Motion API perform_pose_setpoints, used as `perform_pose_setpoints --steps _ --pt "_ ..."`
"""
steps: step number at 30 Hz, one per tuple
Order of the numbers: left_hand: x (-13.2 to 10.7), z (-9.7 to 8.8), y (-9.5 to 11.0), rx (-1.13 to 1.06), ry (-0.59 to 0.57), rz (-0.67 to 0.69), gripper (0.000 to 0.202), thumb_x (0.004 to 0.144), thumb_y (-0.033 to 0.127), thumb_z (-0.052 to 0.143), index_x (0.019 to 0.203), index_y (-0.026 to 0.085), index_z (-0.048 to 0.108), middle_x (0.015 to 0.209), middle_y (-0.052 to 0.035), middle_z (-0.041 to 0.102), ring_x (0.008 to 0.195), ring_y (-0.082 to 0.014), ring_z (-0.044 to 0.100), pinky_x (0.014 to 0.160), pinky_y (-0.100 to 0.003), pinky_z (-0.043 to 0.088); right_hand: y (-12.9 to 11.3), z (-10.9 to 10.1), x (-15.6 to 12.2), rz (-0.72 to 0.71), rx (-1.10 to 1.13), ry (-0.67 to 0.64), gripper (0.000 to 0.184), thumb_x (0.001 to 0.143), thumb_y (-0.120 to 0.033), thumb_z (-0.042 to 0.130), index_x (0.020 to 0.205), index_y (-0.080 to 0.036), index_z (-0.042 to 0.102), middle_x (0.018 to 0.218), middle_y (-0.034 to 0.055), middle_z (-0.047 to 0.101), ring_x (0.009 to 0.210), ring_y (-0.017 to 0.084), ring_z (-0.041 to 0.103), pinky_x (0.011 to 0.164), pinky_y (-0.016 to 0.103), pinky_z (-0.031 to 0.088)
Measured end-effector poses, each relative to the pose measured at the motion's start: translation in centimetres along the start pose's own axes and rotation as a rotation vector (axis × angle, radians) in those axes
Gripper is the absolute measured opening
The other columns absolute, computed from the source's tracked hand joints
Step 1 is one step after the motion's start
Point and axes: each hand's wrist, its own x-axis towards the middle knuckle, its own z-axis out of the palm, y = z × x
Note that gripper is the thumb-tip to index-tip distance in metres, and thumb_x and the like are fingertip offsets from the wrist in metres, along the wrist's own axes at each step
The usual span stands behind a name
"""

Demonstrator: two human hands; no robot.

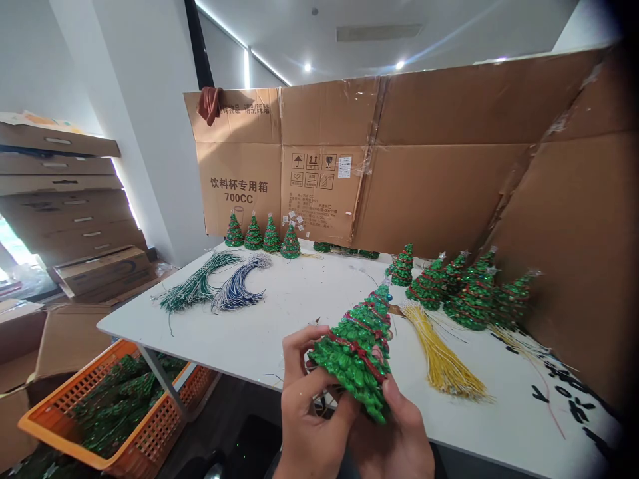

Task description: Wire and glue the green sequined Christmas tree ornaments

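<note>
A small green tinsel Christmas tree (357, 349) with a red garland is held tilted over the table's front edge, its tip pointing up and away to the right. My left hand (312, 399) grips the base from the left, fingers curled around and under it. On the base's lower right, my right hand (399, 426) closes with the thumb pressed on the rim; its other fingers are mostly hidden. To the right of the tree lies a bundle of yellow wires (444, 356). Green wires (200, 283) and blue wires (242, 283) lie on the left of the table.
The white table (299, 299) is bounded behind and right by a cardboard screen (439, 179). Finished-looking trees (472, 289) stand at the right, more trees (271, 233) at the back left. An orange crate (150, 432) holding green tinsel stands below left, near stacked boxes (60, 186).
</note>
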Motion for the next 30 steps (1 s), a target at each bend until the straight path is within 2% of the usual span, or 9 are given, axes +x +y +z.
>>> perform_pose_setpoints --steps 8,14,19,23,30 --pt "-0.16 0.09 -0.29 -0.025 0.019 -0.022 0.008 0.093 0.019 0.076 0.086 0.023 0.078 0.136 -0.0114 0.053 0.127 -0.0298 0.06 0.09 -0.034 0.06 -0.36 -0.39 -0.27 0.033 -0.035 -0.042 0.069 0.085 -0.044 0.088 0.15 -0.037 0.067 0.137 0.007 0.08 0.128 0.039 0.075 0.113 0.06 0.057" --pt "-0.25 0.23 -0.28 0.062 0.05 0.065 0.014 0.09 0.011 0.075 0.087 0.025 0.078 0.135 -0.0094 0.055 0.125 -0.028 0.061 0.098 -0.037 0.059 -0.52 -0.55 -0.29 0.023 -0.072 -0.067 0.062 0.088 -0.047 0.086 0.148 -0.041 0.069 0.144 0.005 0.077 0.129 0.036 0.075 0.118 0.057 0.054" --pt "-0.13 0.32 -0.35 0.083 0.059 0.146 0.021 0.09 0.004 0.072 0.089 0.025 0.075 0.136 -0.0071 0.052 0.122 -0.0236 0.057 0.09 -0.031 0.056 -0.4 0.02 -0.51 0.03 -0.018 -0.058 0.059 0.088 -0.046 0.085 0.145 -0.036 0.072 0.143 0.0076 0.077 0.132 0.036 0.073 0.118 0.057 0.054" --pt "0.1 0.39 -0.29 0.063 0.052 0.153 0.022 0.089 0.003 0.073 0.09 0.025 0.074 0.135 -0.0063 0.052 0.12 -0.0229 0.056 0.089 -0.032 0.055 -0.36 0.15 -0.63 0.05 0.016 -0.038 0.055 0.087 -0.044 0.086 0.14 -0.04 0.075 0.143 0.0051 0.077 0.136 0.036 0.07 0.119 0.057 0.053" --pt "0.48 0.04 -0.24 0.063 0.044 0.208 0.024 0.09 0.0 0.07 0.088 0.023 0.071 0.131 -0.0057 0.055 0.121 -0.0239 0.053 0.099 -0.037 0.05 -0.38 -0.13 -0.64 0.076 0.017 -0.031 0.073 0.085 -0.044 0.089 0.153 -0.037 0.065 0.144 0.0064 0.077 0.132 0.036 0.073 0.117 0.056 0.055"
